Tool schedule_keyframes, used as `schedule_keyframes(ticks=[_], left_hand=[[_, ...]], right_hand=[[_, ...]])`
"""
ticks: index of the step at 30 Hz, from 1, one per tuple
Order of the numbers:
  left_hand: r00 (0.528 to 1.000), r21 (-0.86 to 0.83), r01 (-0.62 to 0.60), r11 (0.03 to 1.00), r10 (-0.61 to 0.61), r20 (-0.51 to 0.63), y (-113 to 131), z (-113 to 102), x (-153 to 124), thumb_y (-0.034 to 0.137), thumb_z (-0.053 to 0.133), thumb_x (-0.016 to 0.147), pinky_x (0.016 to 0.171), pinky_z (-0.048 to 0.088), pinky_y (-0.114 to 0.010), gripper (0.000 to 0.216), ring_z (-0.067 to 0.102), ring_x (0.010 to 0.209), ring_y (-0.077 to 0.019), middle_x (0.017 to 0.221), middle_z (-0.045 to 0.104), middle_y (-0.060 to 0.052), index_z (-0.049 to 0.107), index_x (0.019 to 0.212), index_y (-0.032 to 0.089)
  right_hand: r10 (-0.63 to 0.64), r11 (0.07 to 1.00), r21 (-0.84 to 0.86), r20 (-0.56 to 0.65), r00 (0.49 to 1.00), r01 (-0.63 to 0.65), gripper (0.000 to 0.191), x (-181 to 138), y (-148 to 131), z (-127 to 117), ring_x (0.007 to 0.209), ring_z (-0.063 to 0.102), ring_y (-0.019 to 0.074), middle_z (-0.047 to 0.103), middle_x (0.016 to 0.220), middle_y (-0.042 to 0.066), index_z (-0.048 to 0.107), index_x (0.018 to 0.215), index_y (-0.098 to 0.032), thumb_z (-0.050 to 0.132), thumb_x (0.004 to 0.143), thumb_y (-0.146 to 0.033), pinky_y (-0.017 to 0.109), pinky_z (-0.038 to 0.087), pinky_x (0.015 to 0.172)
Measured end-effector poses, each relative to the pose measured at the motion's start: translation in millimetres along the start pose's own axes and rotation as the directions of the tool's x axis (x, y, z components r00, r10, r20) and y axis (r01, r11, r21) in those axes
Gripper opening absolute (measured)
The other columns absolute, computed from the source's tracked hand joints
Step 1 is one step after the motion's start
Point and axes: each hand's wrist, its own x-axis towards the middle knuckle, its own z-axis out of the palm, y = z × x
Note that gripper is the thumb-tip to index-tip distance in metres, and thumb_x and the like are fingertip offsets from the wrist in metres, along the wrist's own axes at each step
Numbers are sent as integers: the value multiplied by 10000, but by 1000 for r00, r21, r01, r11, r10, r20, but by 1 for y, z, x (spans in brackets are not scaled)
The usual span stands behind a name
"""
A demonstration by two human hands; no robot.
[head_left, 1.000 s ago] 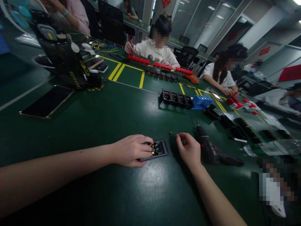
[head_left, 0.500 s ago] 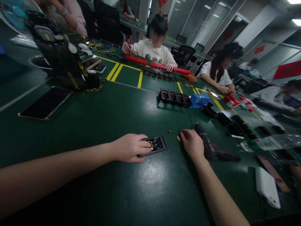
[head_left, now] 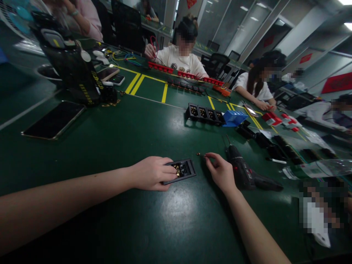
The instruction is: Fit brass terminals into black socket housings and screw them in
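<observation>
My left hand lies on the green table, its fingers curled over the left end of a small black socket panel with brass contacts inside. My right hand rests just right of the panel, thumb and forefinger pinched together near a tiny brass screw on the table; whether a part sits in the pinch is too small to tell. A black electric screwdriver lies right beside that hand.
A row of black socket modules and a blue box stand further back. A phone lies at the left, a black bag behind it. Black parts and a clear bottle sit at the right. Other people work across the table.
My right hand drew back from beside the screwdriver and turned toward the small brass screw, fingers pinching. My left hand stayed on the panel.
</observation>
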Motion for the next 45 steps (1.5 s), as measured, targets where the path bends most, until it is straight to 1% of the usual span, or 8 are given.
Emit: schedule_keyframes(ticks=[5, 14, 26, 33, 38, 40, 42, 45], left_hand=[[1000, 9, -6, 1000, 6, -2, -1, 1, 1, 283, 560, 955, 863, 565, -347, 192, 653, 995, -223, 996, 727, -60, 696, 1034, 173], [1000, 1, -13, 1000, 13, 0, -1, 0, 1, 268, 570, 949, 884, 566, -359, 188, 652, 997, -219, 1013, 725, -62, 696, 1041, 163], [999, 3, -18, 1000, 18, -28, -1, 0, 1, 266, 602, 928, 873, 565, -343, 174, 659, 975, -210, 1001, 730, -59, 706, 1036, 177], [1000, 42, -2, 999, 3, -9, -2, 0, 1, 286, 580, 943, 860, 564, -343, 186, 653, 996, -224, 983, 729, -57, 706, 1021, 175], [999, 39, 10, 999, -8, -52, -2, -1, 0, 270, 615, 912, 829, 563, -324, 164, 658, 982, -217, 950, 726, -53, 710, 1018, 189], [998, 40, 13, 999, -11, -56, -2, -1, 0, 267, 620, 907, 823, 561, -319, 152, 656, 980, -217, 949, 725, -51, 709, 1005, 192], [999, 46, 14, 999, -11, -49, -2, -1, 0, 270, 622, 907, 811, 559, -322, 150, 652, 989, -227, 949, 723, -53, 706, 998, 186], [999, 42, 20, 999, -18, -43, -2, 0, 0, 281, 627, 907, 795, 549, -323, 158, 642, 974, -229, 947, 717, -51, 703, 1005, 183]], right_hand=[[-4, 1000, -21, 56, 998, 5, 336, 1, 3, 2, 581, 566, 155, 678, 742, 23, 725, 1073, -200, 532, 962, -451, 284, 440, 598], [-36, 998, -42, 7, 999, 36, 337, 5, 12, 3, 686, 593, 180, 708, 939, 82, 714, 993, -183, 512, 972, -452, 309, 464, 645], [-51, 997, -58, -1, 999, 50, 338, 6, 10, 4, 678, 578, 168, 692, 951, 79, 692, 957, -186, 527, 972, -481, 307, 467, 638], [-70, 994, -91, -50, 996, 66, 300, 6, 6, 6, 662, 575, 144, 659, 1119, 100, 705, 948, -190, 542, 971, -441, 311, 500, 617], [-150, 989, -15, -78, 986, 150, 225, 0, -13, -12, 559, 511, 102, 633, 1136, 101, 697, 957, -197, 571, 966, -383, 310, 506, 560], [-225, 974, -8, -37, 974, 225, 189, -2, -28, -25, 591, 545, 114, 632, 1125, 103, 698, 966, -206, 578, 967, -353, 309, 517, 568], [-333, 942, -10, 83, 939, 335, 169, -1, -48, -36, 693, 613, 146, 635, 1122, 103, 701, 986, -214, 576, 972, -326, 306, 538, 611], [-470, 863, -20, 337, 816, 506, 193, 7, -77, -46, 886, 672, 191, 636, 1168, 106, 695, 1069, -216, 539, 995, -302, 296, 556, 677]])
